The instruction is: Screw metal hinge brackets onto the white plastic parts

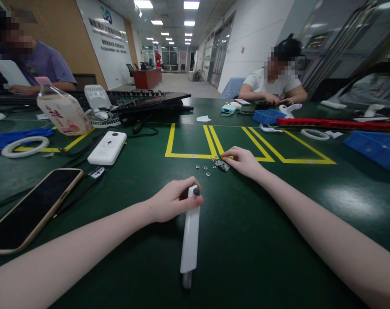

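My left hand (pixel 172 199) is closed around the upper end of a long white bar (pixel 190 240), its thumb and fingers on either side of a dark round piece at the top. A short metal stub (pixel 187 280) sticks out of the bar's near end. Farther forward, my right hand (pixel 242 161) has its fingertips pinched together by a small metal bracket (pixel 223 165) on the table; what they grip, if anything, is too small to tell. Several small metal nuts (pixel 205 168) lie scattered left of the bracket.
Yellow tape (pixel 190 156) marks boxes on the green table (pixel 246 240). To the left are a phone (pixel 34 206), a white power bank (pixel 108 148), a bottle (pixel 64 109) and a keyboard (pixel 153 103). Blue trays (pixel 375 148) stand right. People sit across the table.
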